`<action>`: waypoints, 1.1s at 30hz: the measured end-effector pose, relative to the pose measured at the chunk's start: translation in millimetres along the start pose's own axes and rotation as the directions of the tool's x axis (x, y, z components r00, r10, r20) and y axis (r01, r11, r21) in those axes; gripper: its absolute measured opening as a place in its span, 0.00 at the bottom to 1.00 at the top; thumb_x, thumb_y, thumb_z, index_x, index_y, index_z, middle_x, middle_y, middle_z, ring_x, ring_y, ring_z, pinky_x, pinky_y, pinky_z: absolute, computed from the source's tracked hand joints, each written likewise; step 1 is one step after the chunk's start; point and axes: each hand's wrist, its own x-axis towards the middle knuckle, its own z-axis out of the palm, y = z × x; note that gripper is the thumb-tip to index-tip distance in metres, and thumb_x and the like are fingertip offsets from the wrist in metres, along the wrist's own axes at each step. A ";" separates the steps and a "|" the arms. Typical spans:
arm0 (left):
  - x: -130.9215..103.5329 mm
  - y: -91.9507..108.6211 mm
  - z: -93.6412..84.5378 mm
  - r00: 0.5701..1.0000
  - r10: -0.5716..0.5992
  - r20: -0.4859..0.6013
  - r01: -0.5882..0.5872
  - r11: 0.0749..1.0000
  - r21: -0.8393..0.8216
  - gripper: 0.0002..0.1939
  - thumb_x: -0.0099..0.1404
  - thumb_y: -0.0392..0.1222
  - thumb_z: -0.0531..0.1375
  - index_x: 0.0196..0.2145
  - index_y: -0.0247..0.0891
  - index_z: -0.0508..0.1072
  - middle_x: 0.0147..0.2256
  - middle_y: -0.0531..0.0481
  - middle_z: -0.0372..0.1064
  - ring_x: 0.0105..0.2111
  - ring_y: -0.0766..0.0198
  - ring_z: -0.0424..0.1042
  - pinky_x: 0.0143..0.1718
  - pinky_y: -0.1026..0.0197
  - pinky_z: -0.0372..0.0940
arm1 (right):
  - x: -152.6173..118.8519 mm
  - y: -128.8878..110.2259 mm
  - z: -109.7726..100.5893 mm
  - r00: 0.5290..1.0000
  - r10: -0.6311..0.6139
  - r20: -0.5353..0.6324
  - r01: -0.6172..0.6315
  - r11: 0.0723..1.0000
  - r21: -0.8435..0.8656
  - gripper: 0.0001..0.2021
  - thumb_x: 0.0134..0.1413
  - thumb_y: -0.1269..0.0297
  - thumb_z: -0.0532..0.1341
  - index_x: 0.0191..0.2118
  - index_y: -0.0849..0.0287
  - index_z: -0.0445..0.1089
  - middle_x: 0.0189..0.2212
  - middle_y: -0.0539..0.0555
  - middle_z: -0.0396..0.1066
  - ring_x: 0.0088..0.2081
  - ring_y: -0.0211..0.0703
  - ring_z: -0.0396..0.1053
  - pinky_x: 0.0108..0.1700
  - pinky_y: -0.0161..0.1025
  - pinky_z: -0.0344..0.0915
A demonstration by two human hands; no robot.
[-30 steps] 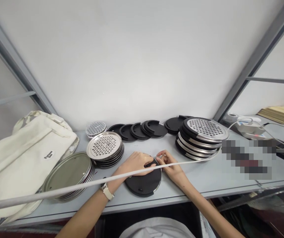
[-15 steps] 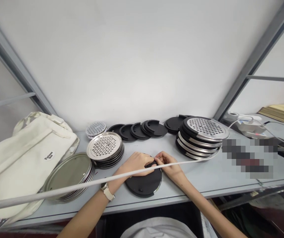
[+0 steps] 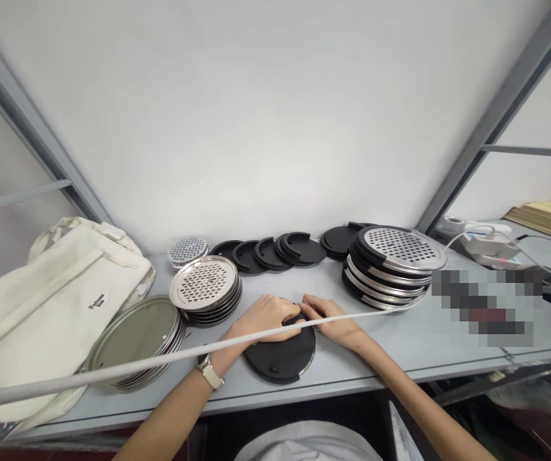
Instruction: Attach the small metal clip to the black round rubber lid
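Observation:
A flat black plastic disc (image 3: 280, 358) with a raised rim piece lies near the table's front edge. My left hand (image 3: 271, 318) rests over its far part, fingers curled around the dark raised edge; a watch with a pale strap is on that wrist. At the disc's far right edge my right hand (image 3: 330, 320) is closed in a pinch, its fingertips meeting the left fingers. What lies between the right fingertips is hidden. A white cord (image 3: 160, 354) runs across the view in front of both hands.
Left are a cream cloth bag (image 3: 64, 307), a stack of olive discs (image 3: 134, 339), perforated metal discs (image 3: 203, 282) and small perforated discs (image 3: 188, 248). More black discs (image 3: 299, 250) lie along the wall. A stack of metal grater discs (image 3: 403, 250) with black rims stands right.
The view has shifted very slightly. My right wrist has turned a little, with its fingers still closed by the black disc's edge. My left hand keeps its hold.

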 end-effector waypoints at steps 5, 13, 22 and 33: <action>0.1 0.1 0.2 1.000 0.005 0.005 -0.005 1.000 0.003 0.12 0.67 0.47 0.53 0.31 0.39 0.71 0.30 0.51 0.72 0.27 0.65 0.67 0.28 0.62 0.52 | -0.8 -3.2 -2.2 0.999 -0.024 0.041 0.027 0.997 -0.075 0.14 0.62 0.60 0.49 0.25 0.56 0.58 0.21 0.47 0.61 0.25 0.38 0.59 0.29 0.36 0.51; 0.7 -2.2 4.3 1.000 -0.002 -0.003 0.002 1.000 0.013 0.12 0.65 0.47 0.53 0.31 0.39 0.71 0.29 0.52 0.72 0.26 0.65 0.67 0.27 0.62 0.50 | -3.5 -5.2 -3.4 0.998 -0.001 0.056 0.010 0.989 -0.146 0.15 0.63 0.60 0.48 0.25 0.57 0.58 0.21 0.48 0.63 0.24 0.38 0.59 0.28 0.35 0.51; -0.5 -3.2 6.4 0.999 -0.002 -0.039 0.001 1.000 -0.031 0.12 0.64 0.48 0.54 0.29 0.39 0.70 0.28 0.52 0.72 0.25 0.65 0.66 0.27 0.62 0.49 | -8.1 -3.9 -0.5 0.999 0.007 0.051 0.004 0.980 -0.197 0.16 0.63 0.60 0.45 0.25 0.57 0.58 0.21 0.49 0.64 0.24 0.38 0.59 0.29 0.35 0.52; 1.0 -0.9 3.5 1.000 -0.003 -0.030 0.003 1.000 -0.014 0.10 0.64 0.46 0.55 0.30 0.39 0.72 0.28 0.52 0.72 0.26 0.64 0.68 0.27 0.62 0.51 | -13.9 -7.9 7.2 0.999 0.043 -0.024 -0.047 0.968 -0.246 0.13 0.62 0.63 0.45 0.26 0.56 0.58 0.20 0.50 0.64 0.23 0.40 0.60 0.29 0.36 0.50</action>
